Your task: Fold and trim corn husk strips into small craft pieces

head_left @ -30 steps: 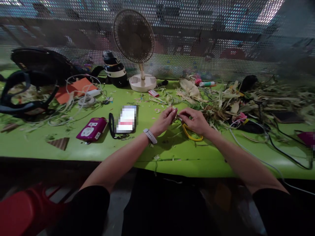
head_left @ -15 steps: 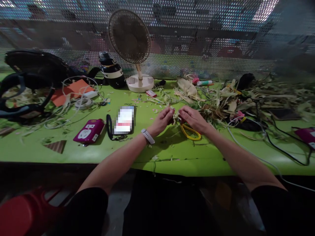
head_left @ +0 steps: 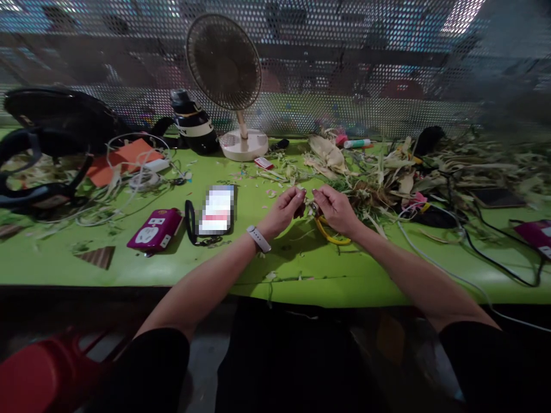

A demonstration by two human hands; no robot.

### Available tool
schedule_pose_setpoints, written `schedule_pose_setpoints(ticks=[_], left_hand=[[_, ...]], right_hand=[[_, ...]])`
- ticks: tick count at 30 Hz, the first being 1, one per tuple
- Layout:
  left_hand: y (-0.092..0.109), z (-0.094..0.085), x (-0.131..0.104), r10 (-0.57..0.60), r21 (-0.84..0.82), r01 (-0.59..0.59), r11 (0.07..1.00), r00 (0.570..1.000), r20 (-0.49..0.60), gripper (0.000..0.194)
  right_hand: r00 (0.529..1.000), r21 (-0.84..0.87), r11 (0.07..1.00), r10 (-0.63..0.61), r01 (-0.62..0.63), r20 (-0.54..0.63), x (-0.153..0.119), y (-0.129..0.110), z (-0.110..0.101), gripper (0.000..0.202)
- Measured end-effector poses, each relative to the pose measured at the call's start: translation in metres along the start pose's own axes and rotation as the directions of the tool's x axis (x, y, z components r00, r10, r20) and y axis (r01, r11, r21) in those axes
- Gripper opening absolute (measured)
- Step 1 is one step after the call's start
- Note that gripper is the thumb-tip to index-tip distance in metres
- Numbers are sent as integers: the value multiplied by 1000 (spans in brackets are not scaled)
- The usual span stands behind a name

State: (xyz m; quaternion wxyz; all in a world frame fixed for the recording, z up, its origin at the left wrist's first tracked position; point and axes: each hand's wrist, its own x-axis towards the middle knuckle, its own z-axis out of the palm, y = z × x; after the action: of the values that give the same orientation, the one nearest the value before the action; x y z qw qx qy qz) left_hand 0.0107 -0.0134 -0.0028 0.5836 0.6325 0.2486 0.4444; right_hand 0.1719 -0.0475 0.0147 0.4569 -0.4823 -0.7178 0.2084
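Note:
Over the green tabletop (head_left: 241, 258), my two hands are close together with a narrow gap between their fingertips. My left hand (head_left: 284, 212), with a pale watch band on its wrist, is pinched around a small pale piece of plant husk (head_left: 308, 207). Closed fingers on my right hand (head_left: 336, 209) hide most of what they grip. Just beneath it lies a yellow loop (head_left: 333, 236), like a handle, partly covered by the hand; a small shiny bit shows beside the fingers.
Dry husks (head_left: 400, 172) heap at the right, with cables and a dark phone (head_left: 499, 198). A fan (head_left: 245, 143) and a black bottle (head_left: 196, 129) stand behind. Leftward are a lit phone (head_left: 217, 209), a purple power bank (head_left: 155, 230), orange paper (head_left: 124, 160) and a black bag (head_left: 60, 115).
My right hand has drawn slightly away from the left and turned, with its fingers curled tighter. The pale piece between the hands shows less, and more of the yellow loop is covered.

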Motion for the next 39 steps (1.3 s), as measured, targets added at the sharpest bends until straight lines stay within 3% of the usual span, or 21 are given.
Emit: schedule_pose_setpoints(ticks=[5, 14, 22, 29, 34, 39], left_hand=[[-1, 2, -2, -70, -26, 70, 997, 997, -13, 49], [-3, 4, -2, -44, -87, 40, 995, 998, -40, 47], [-7, 2, -1, -58, -165, 55, 985, 998, -18, 46], [-5, 4, -2, -76, -187, 59, 981, 994, -81, 46], [-2, 2, -1, -46, -266, 30, 964, 997, -55, 45], [-3, -1, 0, -38, -277, 44, 960, 999, 29, 44]], right_hand=[[996, 128, 988, 79, -85, 47, 0, 3, 2, 55], [987, 237, 960, 130, -149, 94, -6, 1, 10, 54], [984, 313, 935, 177, -168, -1, -4, -2, 11, 54], [968, 293, 923, 223, -248, 118, -9, -4, 10, 54], [978, 392, 896, 199, -210, 69, -6, -2, 10, 54], [945, 458, 828, 260, -325, 201, -5, -1, 5, 56]])
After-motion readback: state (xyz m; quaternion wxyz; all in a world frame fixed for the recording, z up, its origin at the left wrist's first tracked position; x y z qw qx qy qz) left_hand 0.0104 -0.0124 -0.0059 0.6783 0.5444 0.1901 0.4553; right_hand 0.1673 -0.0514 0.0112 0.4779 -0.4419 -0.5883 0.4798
